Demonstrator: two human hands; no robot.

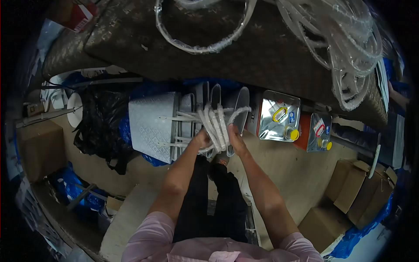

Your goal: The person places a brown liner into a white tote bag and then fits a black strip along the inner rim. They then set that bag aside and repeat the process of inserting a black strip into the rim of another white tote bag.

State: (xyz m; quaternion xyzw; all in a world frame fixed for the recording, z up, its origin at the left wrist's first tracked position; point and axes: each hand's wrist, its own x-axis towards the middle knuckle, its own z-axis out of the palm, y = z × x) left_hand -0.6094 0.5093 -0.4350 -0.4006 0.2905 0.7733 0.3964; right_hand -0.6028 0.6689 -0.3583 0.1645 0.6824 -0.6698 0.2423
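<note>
In front of my legs, a row of silver-grey bags with white strap handles stands on the floor; the nearest broad side of a patterned bag (pixel 150 124) faces up on the left. A bunch of white strap handles (pixel 214 126) is gathered between my hands. My left hand (pixel 202 139) is closed at the left edge of the bunch, and my right hand (pixel 235 136) presses against its right side with the thumb up. Most fingers of both hands are hidden behind the straps. An open-topped grey bag (pixel 241 102) is just beyond my right hand.
A table with patterned brown cloth (pixel 131 48) lies ahead, with clear plastic-wrapped tubing loops (pixel 349 56) hanging over it. Metal cans (pixel 270 113) with yellow caps stand at right. A black plastic bag (pixel 102 122) is at left. Cardboard boxes (pixel 325 225) stand at lower right.
</note>
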